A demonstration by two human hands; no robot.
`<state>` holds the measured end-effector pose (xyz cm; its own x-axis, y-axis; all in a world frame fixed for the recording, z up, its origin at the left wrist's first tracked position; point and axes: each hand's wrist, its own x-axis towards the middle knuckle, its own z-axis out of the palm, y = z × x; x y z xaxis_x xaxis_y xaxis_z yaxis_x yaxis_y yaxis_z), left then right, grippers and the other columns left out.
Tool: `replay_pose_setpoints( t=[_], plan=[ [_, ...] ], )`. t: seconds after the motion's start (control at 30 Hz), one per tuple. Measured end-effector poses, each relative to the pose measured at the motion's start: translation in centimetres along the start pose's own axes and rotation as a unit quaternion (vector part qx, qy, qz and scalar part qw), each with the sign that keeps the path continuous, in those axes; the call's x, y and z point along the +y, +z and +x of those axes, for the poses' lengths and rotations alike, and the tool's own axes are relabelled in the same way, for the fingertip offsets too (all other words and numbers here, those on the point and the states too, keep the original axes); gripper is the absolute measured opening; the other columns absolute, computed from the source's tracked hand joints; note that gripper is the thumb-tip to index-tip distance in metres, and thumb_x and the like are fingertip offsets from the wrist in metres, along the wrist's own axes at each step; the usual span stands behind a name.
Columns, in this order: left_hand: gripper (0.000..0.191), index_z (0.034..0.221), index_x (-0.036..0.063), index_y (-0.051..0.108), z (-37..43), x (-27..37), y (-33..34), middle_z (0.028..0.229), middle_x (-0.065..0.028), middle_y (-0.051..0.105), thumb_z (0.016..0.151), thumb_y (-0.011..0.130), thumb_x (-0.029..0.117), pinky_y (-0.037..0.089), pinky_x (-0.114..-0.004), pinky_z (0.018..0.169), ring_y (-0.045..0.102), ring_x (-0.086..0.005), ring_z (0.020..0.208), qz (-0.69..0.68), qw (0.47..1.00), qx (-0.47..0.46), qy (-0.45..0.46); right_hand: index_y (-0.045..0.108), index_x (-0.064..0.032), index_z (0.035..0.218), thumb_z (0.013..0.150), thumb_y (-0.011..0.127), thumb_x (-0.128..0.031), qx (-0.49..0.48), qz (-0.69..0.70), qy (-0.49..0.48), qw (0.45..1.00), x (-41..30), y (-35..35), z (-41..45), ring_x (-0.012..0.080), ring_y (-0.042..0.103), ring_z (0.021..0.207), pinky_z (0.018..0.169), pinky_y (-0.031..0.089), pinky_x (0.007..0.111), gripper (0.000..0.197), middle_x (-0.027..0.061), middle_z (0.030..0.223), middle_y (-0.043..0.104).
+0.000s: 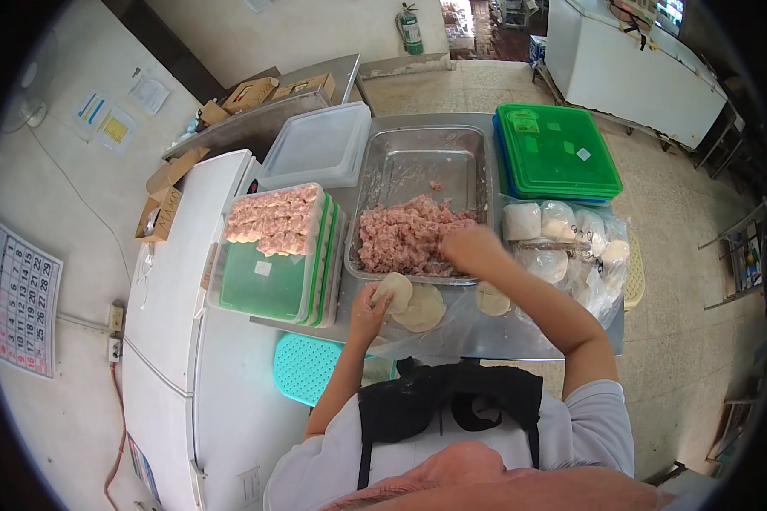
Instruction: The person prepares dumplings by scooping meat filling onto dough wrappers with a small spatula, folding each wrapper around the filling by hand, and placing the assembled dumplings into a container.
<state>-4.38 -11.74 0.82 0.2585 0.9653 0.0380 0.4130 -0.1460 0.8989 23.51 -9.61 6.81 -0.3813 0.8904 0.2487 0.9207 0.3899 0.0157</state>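
Note:
My left hand (367,313) holds a round, pale dough wrapper (394,292) by its edge, just in front of the metal tray's near rim. My right hand (472,253) reaches over the right side of a heap of raw ground meat (399,236). Its fingers are hidden, so whether it grips anything does not show. The meat fills the near part of a deep stainless steel tray (428,137). More wrappers (422,309) lie overlapping on the table beside my left hand. Another small pile of wrappers (492,299) sits below my right forearm.
At left, stacked plastic containers (262,281) carry rows of meat-filled dumplings (273,217). Behind them is a translucent container (319,144). Green-lidded containers (559,153) stand at back right, before bagged white stacks (553,233). A white refrigerator (160,313) flanks the steel table (486,338).

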Motion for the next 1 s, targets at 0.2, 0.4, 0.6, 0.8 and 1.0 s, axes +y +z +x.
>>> replay_pose_setpoints(
  t=[0.2, 0.4, 0.6, 0.8, 1.0],
  plan=[
    [0.024, 0.113, 0.0058, 0.063, -0.6, 0.4, -2.0, 0.103, -0.0144, 0.067, 0.092, 0.055, 0.016, 0.05, -0.035, 0.08, 0.064, -0.0294, 0.091, 0.083, 0.989, -0.084, 0.089, 0.069, -0.0074, 0.072, 0.075, 0.058, -0.014, -0.062, 0.026, -0.067, 0.995, -2.2, -0.1, -0.6, 0.0264, 0.068, 0.066, 0.054, 0.053, 0.039, 0.013, 0.0105, 0.07, 0.067],
    [0.024, 0.11, 0.0054, 0.065, 0.8, -0.9, -4.4, 0.111, -0.0161, 0.064, 0.091, 0.054, 0.015, 0.047, -0.039, 0.088, 0.06, -0.0348, 0.099, 0.131, 0.947, -0.123, 0.265, 0.068, -0.0071, 0.072, 0.074, 0.058, -0.015, -0.101, -0.031, -0.017, 0.994, -4.2, 1.8, 0.9, 0.0255, 0.067, 0.064, 0.053, 0.052, 0.04, 0.013, 0.0112, 0.07, 0.067],
    [0.024, 0.11, 0.0041, 0.064, 0.8, -2.3, -7.1, 0.102, -0.0164, 0.066, 0.091, 0.054, 0.015, 0.049, -0.039, 0.085, 0.062, -0.0352, 0.094, 0.053, 0.964, -0.224, 0.137, 0.066, -0.0093, 0.071, 0.084, 0.058, -0.029, -0.047, 0.181, 0.103, 0.977, -5.5, 1.9, -0.2, 0.0299, 0.065, 0.064, 0.059, 0.05, 0.044, 0.024, 0.0126, 0.07, 0.065],
    [0.025, 0.112, 0.0051, 0.063, 0.2, -3.4, -6.9, 0.107, -0.0169, 0.065, 0.092, 0.053, 0.016, 0.05, -0.04, 0.084, 0.062, -0.0352, 0.099, 0.036, 0.963, -0.222, 0.15, 0.065, -0.0105, 0.073, 0.087, 0.055, -0.03, -0.022, 0.063, 0.083, 0.994, -7.8, -0.8, 4.3, 0.0306, 0.065, 0.066, 0.062, 0.051, 0.044, 0.026, 0.0102, 0.073, 0.065],
    [0.025, 0.114, 0.005, 0.063, 0.7, -2.9, -7.8, 0.112, -0.0162, 0.065, 0.094, 0.051, 0.016, 0.048, -0.037, 0.088, 0.061, -0.032, 0.105, 0.005, 0.965, -0.254, 0.062, 0.065, -0.0077, 0.073, 0.089, 0.054, -0.029, -0.134, 0.032, 0.056, 0.989, -9.7, 3.0, 3.7, 0.0286, 0.067, 0.07, 0.061, 0.052, 0.042, 0.029, 0.0115, 0.069, 0.065]
  ],
)
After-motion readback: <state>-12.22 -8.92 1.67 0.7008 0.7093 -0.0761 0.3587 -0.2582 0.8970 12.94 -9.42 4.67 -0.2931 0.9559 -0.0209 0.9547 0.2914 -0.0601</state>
